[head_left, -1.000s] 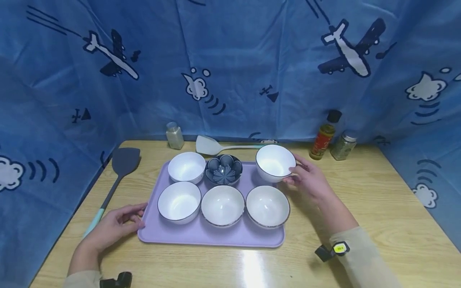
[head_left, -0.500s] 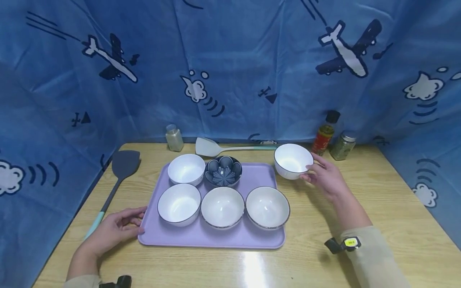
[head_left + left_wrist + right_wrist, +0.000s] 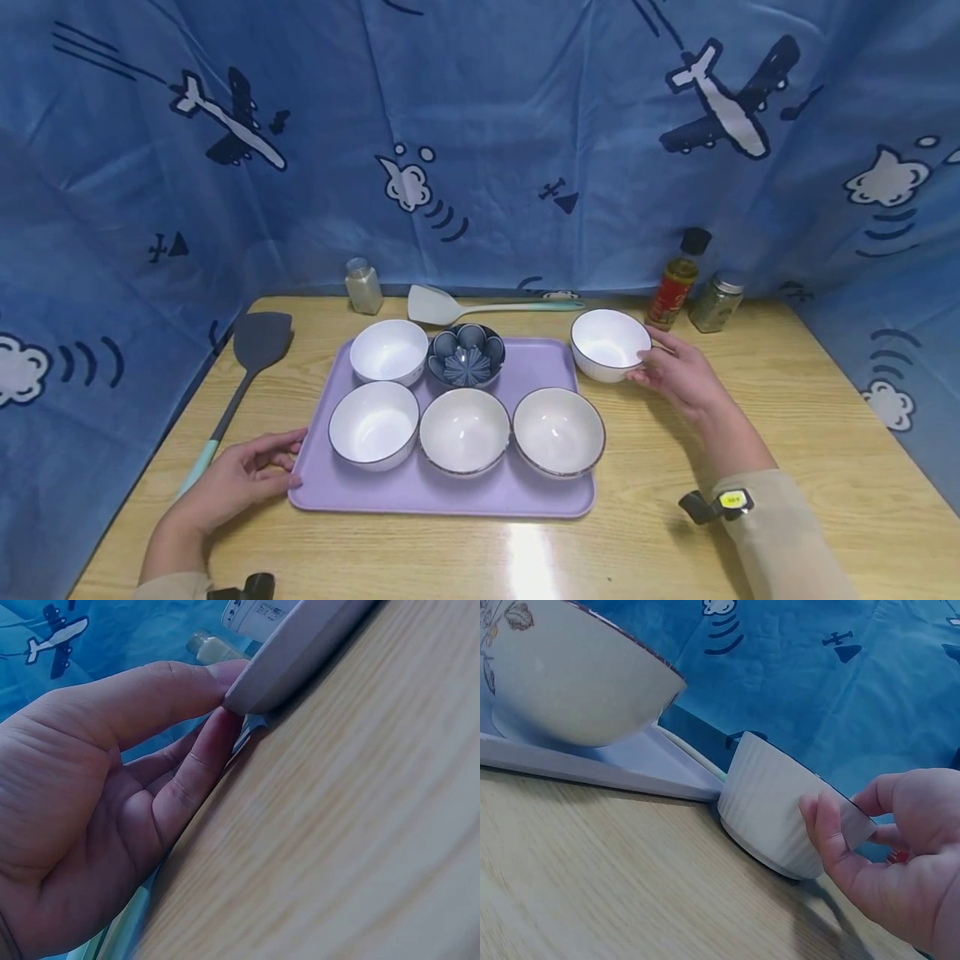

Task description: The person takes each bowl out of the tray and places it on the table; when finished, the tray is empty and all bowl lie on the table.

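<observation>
My right hand (image 3: 678,375) grips the right side of a white bowl (image 3: 609,342) with a thin dark rim, just right of the tray's back right corner. In the right wrist view this bowl (image 3: 769,810) shows a ribbed outer wall, its base at or very near the tabletop. My left hand (image 3: 240,479) pinches the left edge of the lilac tray (image 3: 442,498); in the left wrist view the thumb lies over the tray edge (image 3: 274,671) and a finger under it. On the tray stand several pale bowls (image 3: 465,432) and one dark blue petal-patterned bowl (image 3: 467,358).
A dark spatula (image 3: 258,342) lies left of the tray, a white spatula (image 3: 435,307) behind it. At the back stand a pale shaker jar (image 3: 363,287), a red-labelled bottle (image 3: 672,287) and a jar of herbs (image 3: 717,304). A blue curtain (image 3: 480,150) surrounds the wooden table (image 3: 645,533).
My right hand has carried the white bowl rightward off the tray, then lowered it toward the table. My left hand has stayed at the tray's edge.
</observation>
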The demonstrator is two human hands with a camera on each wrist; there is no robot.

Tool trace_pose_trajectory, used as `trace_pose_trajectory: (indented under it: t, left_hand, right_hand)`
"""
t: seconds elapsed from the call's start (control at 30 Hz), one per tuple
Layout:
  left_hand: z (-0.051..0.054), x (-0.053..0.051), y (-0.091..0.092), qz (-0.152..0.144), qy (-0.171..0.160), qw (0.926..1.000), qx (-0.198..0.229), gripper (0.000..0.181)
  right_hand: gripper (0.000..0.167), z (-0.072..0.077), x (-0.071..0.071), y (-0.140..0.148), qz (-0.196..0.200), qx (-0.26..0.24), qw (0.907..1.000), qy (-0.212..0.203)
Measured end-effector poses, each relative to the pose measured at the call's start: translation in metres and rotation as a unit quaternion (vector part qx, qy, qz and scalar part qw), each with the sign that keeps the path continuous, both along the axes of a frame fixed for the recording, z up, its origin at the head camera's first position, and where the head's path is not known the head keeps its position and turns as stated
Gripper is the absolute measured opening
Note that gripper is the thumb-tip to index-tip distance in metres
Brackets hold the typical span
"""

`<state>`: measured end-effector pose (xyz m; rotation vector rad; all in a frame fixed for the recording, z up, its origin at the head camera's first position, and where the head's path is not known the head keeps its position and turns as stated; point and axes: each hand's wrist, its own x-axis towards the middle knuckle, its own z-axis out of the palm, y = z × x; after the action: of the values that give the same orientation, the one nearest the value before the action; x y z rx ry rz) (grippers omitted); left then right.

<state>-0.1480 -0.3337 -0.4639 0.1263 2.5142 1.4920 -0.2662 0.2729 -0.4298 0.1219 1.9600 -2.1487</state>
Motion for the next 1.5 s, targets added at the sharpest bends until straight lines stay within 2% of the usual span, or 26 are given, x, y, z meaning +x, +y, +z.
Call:
trace_pose_trajectory:
  t: [0.4,0.57,0.7,0.83,0.93,1.0,1.1,1.27,1.37,1.5]
  left_hand:
    - [-0.003,0.000,0.001,-0.004,-0.004,1.0000,0.007,0.070]
    - [-0.001,0.001,-0.001,-0.004,-0.002,1.0000,-0.002,0.071]
    - [-0.004,0.000,0.002,-0.006,-0.003,1.0000,0.002,0.071]
    - [-0.006,0.000,0.002,-0.010,-0.007,0.9999,0.010,0.071]
    - [-0.004,0.000,0.000,-0.008,-0.005,1.0000,0.002,0.071]
    - [-0.001,0.001,-0.001,-0.007,-0.002,0.9999,-0.008,0.071]
    - [0.002,0.001,-0.002,-0.004,0.000,0.9999,-0.013,0.071]
    - [0.001,0.002,-0.001,-0.008,0.004,0.9998,-0.016,0.069]
    - [0.001,0.001,-0.001,-0.006,0.004,0.9999,-0.014,0.069]
    - [0.000,0.001,0.000,-0.002,0.001,0.9999,-0.015,0.070]
  right_hand:
    - [0.072,-0.005,-0.001,0.010,0.006,-0.027,0.9994,-0.023]
    - [0.073,-0.003,-0.002,0.012,0.026,-0.006,0.9996,-0.002]
    - [0.074,0.005,0.002,0.020,0.029,0.049,0.9980,0.029]
    - [0.073,0.023,0.009,0.025,0.028,0.112,0.9913,0.063]
    - [0.072,0.037,0.015,0.021,0.031,0.113,0.9885,0.096]
    - [0.069,0.044,0.021,0.015,0.049,0.102,0.9872,0.112]
    - [0.062,0.049,0.029,0.001,0.104,0.110,0.9804,0.126]
    - [0.060,0.045,0.041,-0.024,0.195,0.159,0.9613,0.113]
    - [0.060,0.039,0.046,-0.033,0.225,0.168,0.9552,0.093]
    - [0.061,0.032,0.048,-0.037,0.237,0.161,0.9547,0.079]
